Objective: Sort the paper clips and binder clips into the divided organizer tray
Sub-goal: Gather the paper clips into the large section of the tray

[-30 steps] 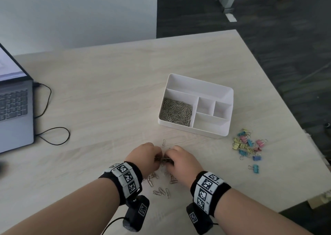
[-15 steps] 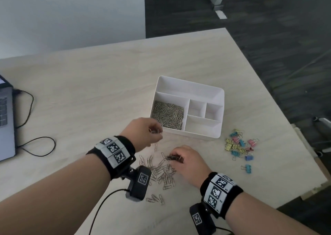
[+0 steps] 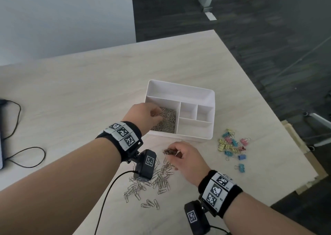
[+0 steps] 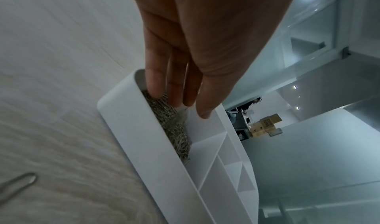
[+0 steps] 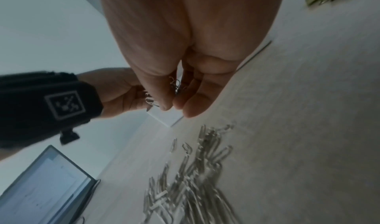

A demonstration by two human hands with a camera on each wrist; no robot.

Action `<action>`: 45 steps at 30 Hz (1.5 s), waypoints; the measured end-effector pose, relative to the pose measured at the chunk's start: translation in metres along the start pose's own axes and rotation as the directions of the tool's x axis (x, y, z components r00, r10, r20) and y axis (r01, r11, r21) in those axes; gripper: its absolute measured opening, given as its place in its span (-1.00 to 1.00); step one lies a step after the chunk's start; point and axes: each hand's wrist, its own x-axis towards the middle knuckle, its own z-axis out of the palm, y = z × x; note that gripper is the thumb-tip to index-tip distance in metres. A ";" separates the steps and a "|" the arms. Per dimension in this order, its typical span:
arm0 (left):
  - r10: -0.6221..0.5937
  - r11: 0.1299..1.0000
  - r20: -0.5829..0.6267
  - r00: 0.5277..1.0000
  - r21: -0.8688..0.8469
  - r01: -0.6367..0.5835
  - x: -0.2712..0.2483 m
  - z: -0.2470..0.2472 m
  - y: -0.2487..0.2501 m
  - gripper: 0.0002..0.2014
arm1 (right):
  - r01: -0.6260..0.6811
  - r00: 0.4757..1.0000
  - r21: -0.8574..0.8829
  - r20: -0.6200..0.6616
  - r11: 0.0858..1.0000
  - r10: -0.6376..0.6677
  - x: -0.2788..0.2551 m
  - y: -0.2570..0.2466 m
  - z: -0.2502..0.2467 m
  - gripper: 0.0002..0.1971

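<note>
The white divided tray (image 3: 180, 89) stands mid-table, its big left compartment holding a heap of silver paper clips (image 3: 168, 120). My left hand (image 3: 154, 114) hovers over that compartment with fingers extended downward and apart from the thumb. The left wrist view shows the left hand (image 4: 185, 104) just above the heap (image 4: 174, 130) inside the tray (image 4: 144, 138). My right hand (image 3: 174, 152) pinches a small bunch of paper clips above the loose pile (image 3: 161, 179) on the table. In the right wrist view, the right hand (image 5: 174, 107) pinches them over the pile (image 5: 195, 178).
Coloured binder clips (image 3: 231, 145) lie in a cluster right of the tray, near the table's right edge. A black cable (image 3: 26, 156) loops at the far left beside a laptop (image 5: 47, 187). The tray's other compartments hold nothing.
My left hand left the pile, carried clips forward to the tray's left compartment and opened over it. The right hand stayed at the pile, keeping its bunch of clips.
</note>
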 end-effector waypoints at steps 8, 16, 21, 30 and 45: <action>-0.174 0.956 -0.108 0.979 -0.256 0.142 -0.058 -0.008 -0.047 -0.90 | 0.025 0.992 -0.022 -0.123 0.999 -0.028 0.049 -0.052 -0.022 -0.86; -0.270 0.963 -0.023 0.963 0.003 0.270 -0.106 0.013 -0.104 -0.73 | 0.007 0.990 -0.206 -0.138 0.979 -0.036 0.104 -0.051 -0.009 -0.73; -0.202 0.968 0.078 0.976 0.169 0.187 -0.125 0.025 -0.108 -0.53 | 0.117 0.966 -0.249 -0.195 0.961 -0.168 0.071 -0.046 -0.009 -0.74; -0.092 0.929 0.110 0.990 0.367 0.046 -0.128 0.049 -0.082 -0.26 | 0.146 0.989 -0.567 0.086 0.811 -0.118 -0.016 0.020 0.021 -0.57; 0.126 0.896 0.201 0.972 0.398 -0.198 -0.157 0.071 -0.084 -0.40 | 0.194 0.973 -0.572 0.006 0.797 -0.232 -0.048 0.035 0.037 -0.49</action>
